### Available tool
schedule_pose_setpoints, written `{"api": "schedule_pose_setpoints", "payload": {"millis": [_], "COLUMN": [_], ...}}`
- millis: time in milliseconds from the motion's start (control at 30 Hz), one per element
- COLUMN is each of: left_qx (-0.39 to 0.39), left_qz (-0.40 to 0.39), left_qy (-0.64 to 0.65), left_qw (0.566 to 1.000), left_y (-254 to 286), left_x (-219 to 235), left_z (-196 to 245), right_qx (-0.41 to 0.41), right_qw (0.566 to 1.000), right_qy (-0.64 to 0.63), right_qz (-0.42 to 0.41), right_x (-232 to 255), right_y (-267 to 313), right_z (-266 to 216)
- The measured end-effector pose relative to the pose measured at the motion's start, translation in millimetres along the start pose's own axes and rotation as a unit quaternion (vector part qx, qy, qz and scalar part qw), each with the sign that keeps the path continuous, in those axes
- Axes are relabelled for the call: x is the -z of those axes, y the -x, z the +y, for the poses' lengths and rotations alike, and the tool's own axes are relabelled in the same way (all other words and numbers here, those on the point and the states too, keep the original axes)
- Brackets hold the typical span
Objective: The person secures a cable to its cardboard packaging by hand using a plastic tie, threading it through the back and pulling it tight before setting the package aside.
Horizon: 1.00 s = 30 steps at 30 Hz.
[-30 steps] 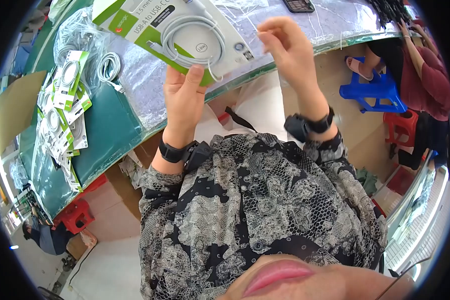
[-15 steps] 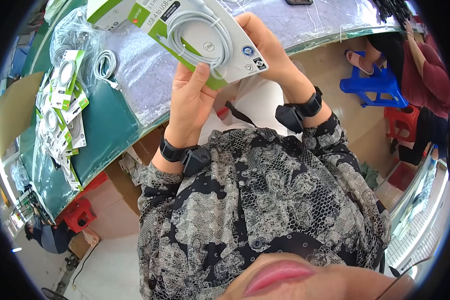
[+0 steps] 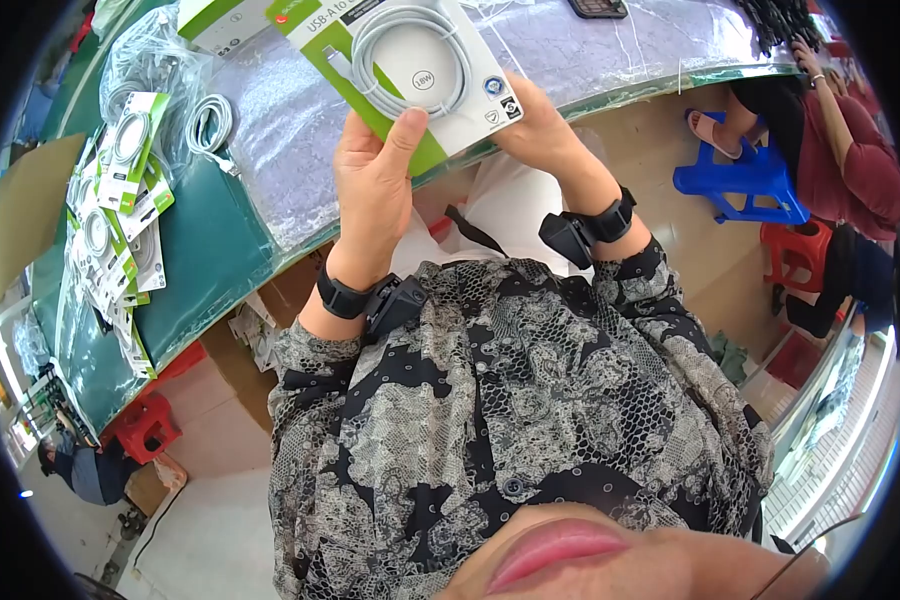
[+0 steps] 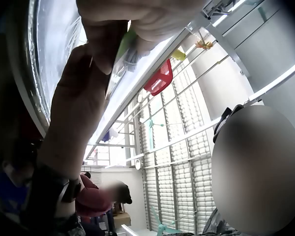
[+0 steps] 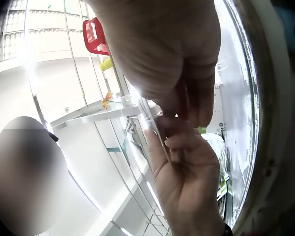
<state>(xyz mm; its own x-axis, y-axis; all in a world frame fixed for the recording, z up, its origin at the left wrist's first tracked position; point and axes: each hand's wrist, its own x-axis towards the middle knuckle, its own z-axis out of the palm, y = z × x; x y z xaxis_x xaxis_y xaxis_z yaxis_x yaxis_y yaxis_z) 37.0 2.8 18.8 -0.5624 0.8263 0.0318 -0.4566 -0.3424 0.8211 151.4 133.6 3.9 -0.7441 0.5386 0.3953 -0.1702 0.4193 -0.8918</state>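
Both hands up over the bench (image 3: 220, 250) edge, sharing one carded USB cable pack (image 3: 410, 75). My left hand (image 3: 370, 190) pinches the pack's near green edge, thumb laid flat on the front, fingers behind. My right hand (image 3: 540, 130) grips the near right corner from behind, fingers curled round the card; the right wrist view shows its fingertips closing on a thin clear edge just above the left palm. I judge the two-point hold keeps the card flat and face-up for reading or checking. The pack sits above and ahead of both hands, over the bubble wrap sheet (image 3: 290, 130). A loose white cable coil (image 3: 213, 122) and finished packs (image 3: 120, 200) lie well left on the green bench.
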Motion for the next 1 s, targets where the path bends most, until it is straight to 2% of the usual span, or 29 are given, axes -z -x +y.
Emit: {"api": "schedule_pose_setpoints", "payload": {"millis": [133, 233, 267, 367, 400, 467, 500, 567, 667, 700, 767, 800, 867, 900, 933, 967, 1000], "left_qx": [-0.023, 0.01, 0.028, 0.018, 0.012, 0.007, 0.001, -0.007, -0.042, -0.044, -0.076, -0.09, -0.09, -0.095, -0.099, -0.1, -0.059], "left_qz": [0.01, 0.03, 0.04, -0.007, -0.029, -0.016, -0.004, 0.004, 0.02, 0.02, 0.018, 0.014, 0.004, 0.001, -0.001, -0.002, 0.005], "left_qy": [-0.085, -0.046, -0.026, -0.006, 0.004, -0.01, -0.024, -0.038, -0.141, -0.145, -0.201, -0.227, -0.24, -0.252, -0.264, -0.263, -0.197], "left_qw": [0.996, 0.998, 0.998, 1.0, 1.0, 1.0, 1.0, 0.999, 0.989, 0.988, 0.976, 0.97, 0.967, 0.963, 0.96, 0.96, 0.979], "left_y": [4, 0, -1, -9, -11, -7, -5, -5, -4, -4, -3, -3, -2, -3, -3, -3, -3], "left_x": [3, 5, 7, 10, 10, 7, 5, 4, 18, 21, 22, 22, 24, 24, 25, 24, 23], "left_z": [1, 4, 5, 7, 7, 5, 4, 1, 0, 1, -1, -4, -14, -19, -22, -21, -19], "right_qx": [-0.008, -0.129, -0.13, -0.253, -0.251, -0.072, 0.019, 0.017, 0.013, -0.049, -0.175, -0.175, -0.178, -0.178, -0.178, -0.134, -0.089], "right_qw": [0.998, 0.99, 0.99, 0.941, 0.942, 0.994, 1.0, 1.0, 0.998, 0.998, 0.964, 0.964, 0.983, 0.977, 0.977, 0.984, 0.989], "right_qy": [-0.033, 0.004, 0.004, -0.203, -0.201, -0.069, 0.001, 0.022, 0.049, -0.033, -0.191, -0.191, 0.011, 0.113, 0.115, 0.116, 0.115], "right_qz": [-0.051, -0.049, -0.049, -0.098, -0.096, -0.043, -0.013, -0.015, -0.023, 0.006, 0.063, 0.067, 0.042, 0.027, 0.029, 0.021, 0.011], "right_x": [-3, -4, -6, -9, -9, -9, -8, -4, -6, -1, 10, 8, -7, -11, -11, -12, -14], "right_y": [0, 0, 4, 14, 14, 10, 8, 5, -4, -11, -21, -22, -21, -21, -21, -21, -21], "right_z": [-4, -19, -21, -18, -13, 3, 9, 19, 22, 15, 1, -7, -29, -33, -32, -28, -24]}}
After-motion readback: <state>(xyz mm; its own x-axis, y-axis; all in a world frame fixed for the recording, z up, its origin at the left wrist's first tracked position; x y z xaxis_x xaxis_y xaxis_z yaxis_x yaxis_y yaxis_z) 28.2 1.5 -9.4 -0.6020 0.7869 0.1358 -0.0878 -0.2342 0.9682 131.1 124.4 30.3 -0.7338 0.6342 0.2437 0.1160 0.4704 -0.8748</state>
